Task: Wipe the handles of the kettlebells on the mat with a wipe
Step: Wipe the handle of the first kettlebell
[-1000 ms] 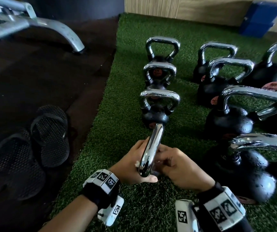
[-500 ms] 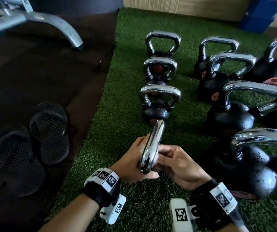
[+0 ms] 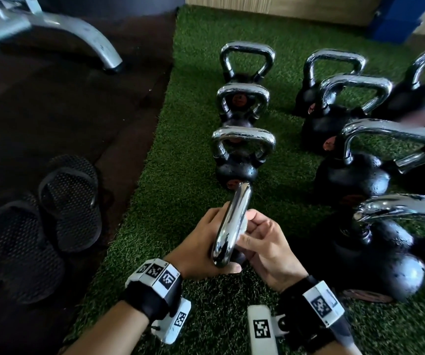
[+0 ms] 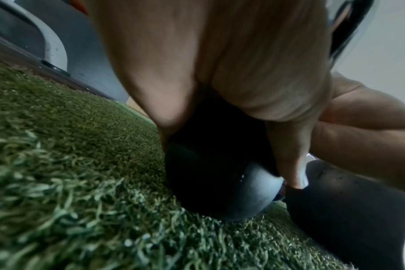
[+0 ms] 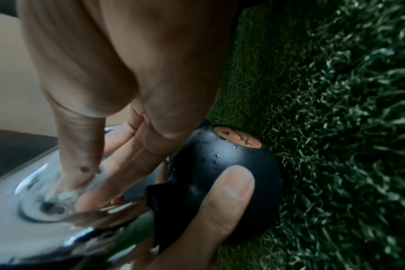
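The nearest kettlebell of the left row has its chrome handle [image 3: 232,226] pointing up at me; its black ball [image 5: 227,157] carries an orange label. My left hand [image 3: 206,242] grips the ball from the left, thumb [image 5: 229,182] across its front. My right hand [image 3: 262,239] pinches a small white wipe [image 5: 67,193] against the inner side of the handle; a corner of the wipe [image 3: 243,228] shows by the fingers. The kettlebell stands on the green turf mat [image 3: 180,175]. In the left wrist view the palm [image 4: 220,64] covers the ball [image 4: 220,182].
Three more kettlebells [image 3: 242,149] line up beyond the held one, and several larger ones [image 3: 375,265] crowd the right side close to my right wrist. Black sandals [image 3: 70,201] lie on the dark floor at left. A grey bench leg [image 3: 85,39] stands far left.
My right hand has slid a little up along the chrome handle with the wipe and its wrist has turned. The left hand keeps its grip on the ball.
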The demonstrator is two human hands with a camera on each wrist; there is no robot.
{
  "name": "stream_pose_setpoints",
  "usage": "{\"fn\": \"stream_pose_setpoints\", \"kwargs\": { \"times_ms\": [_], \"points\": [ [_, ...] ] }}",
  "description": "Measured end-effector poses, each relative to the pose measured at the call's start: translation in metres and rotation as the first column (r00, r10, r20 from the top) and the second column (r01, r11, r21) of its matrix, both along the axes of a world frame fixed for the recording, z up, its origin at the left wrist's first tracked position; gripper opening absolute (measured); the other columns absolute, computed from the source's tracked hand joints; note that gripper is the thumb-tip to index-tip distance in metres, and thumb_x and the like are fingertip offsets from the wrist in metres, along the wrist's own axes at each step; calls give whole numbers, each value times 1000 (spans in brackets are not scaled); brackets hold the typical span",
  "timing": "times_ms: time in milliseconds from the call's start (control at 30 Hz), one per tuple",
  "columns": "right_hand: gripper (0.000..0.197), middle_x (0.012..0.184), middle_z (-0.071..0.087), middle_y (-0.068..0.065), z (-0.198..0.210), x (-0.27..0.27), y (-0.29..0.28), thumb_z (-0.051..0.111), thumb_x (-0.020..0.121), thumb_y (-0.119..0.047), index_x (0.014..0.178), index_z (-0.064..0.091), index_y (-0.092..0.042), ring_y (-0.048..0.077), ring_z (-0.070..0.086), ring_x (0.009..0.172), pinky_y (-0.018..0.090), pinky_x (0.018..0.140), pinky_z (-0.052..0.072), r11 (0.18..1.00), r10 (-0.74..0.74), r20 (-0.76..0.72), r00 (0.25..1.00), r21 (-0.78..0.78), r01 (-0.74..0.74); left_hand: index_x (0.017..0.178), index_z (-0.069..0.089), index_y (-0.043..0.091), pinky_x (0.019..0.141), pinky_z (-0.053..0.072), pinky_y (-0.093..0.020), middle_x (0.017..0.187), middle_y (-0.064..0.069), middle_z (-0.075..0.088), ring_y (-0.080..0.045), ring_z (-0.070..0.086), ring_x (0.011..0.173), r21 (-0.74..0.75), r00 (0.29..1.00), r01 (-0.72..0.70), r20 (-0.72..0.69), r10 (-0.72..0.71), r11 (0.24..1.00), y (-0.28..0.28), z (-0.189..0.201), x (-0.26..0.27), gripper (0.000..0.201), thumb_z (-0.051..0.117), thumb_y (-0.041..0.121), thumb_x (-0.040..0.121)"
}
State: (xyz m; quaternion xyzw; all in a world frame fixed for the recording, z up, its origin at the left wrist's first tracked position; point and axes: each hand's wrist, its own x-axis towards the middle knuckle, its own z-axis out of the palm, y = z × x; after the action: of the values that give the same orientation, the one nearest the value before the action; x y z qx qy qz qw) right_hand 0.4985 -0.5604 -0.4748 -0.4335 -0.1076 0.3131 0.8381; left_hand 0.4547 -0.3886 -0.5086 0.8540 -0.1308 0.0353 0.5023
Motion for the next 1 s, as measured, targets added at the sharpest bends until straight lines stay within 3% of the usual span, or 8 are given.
{"fn": "stream_pose_setpoints", "kwargs": {
  "times_ms": [167,267,400,500,700,833,933,1000],
  "points": [
    [38,90,73,26,3,4,10,76,63,22,85,62,-5,33,74,82,40,74,62,965,-208,206,956,-120,235,137,23,70,112,45,-46,138,44,29,-29,49,132,29,997,14,69,-16,999,0,1,0,106,92,33,66],
    [36,98,70,34,3,5,13,77,67,22,85,62,-5,46,71,95,48,86,59,918,-319,286,903,-142,370,142,30,52,113,44,-47,139,49,24,-27,47,135,47,998,17,63,-20,999,0,-2,0,108,97,23,64],
    [32,88,75,16,6,0,10,83,65,7,83,65,-12,28,75,83,32,73,61,850,-347,444,826,-224,477,143,35,43,113,44,-52,140,45,26,-29,45,138,20,998,36,50,-37,999,0,-1,0,100,96,24,65],
    [37,80,74,4,9,5,12,82,64,13,80,67,-16,14,72,70,21,65,57,770,-360,578,732,-259,583,139,38,45,113,44,-52,135,50,28,-27,46,136,19,998,39,47,-40,999,0,4,0,93,94,32,67],
    [39,79,74,-4,15,4,14,85,66,8,79,67,-23,10,72,67,18,62,57,683,-337,679,653,-301,665,147,45,10,114,42,-52,136,50,27,-27,45,137,17,998,52,37,-53,998,2,7,-1,99,96,28,64],
    [33,77,73,-7,16,10,19,86,69,2,78,67,-23,7,70,64,19,61,57,585,-401,693,599,-310,750,149,43,15,114,42,-49,137,50,26,-22,44,138,37,999,45,2,-45,998,2,6,1,103,97,27,62],
    [30,76,72,-9,16,10,23,87,71,-4,77,67,-26,8,69,62,20,59,57,527,-402,710,578,-336,780,149,30,41,115,42,-53,145,41,30,-23,45,141,4,999,42,-11,-42,999,2,4,1,109,94,30,61],
    [28,75,72,-14,17,12,23,86,73,-8,76,67,-28,6,68,61,19,57,57,482,-389,718,577,-375,792,149,26,45,115,42,-52,147,40,29,-20,44,142,9,999,33,-15,-33,999,3,1,2,112,94,32,61]
  ]
}}
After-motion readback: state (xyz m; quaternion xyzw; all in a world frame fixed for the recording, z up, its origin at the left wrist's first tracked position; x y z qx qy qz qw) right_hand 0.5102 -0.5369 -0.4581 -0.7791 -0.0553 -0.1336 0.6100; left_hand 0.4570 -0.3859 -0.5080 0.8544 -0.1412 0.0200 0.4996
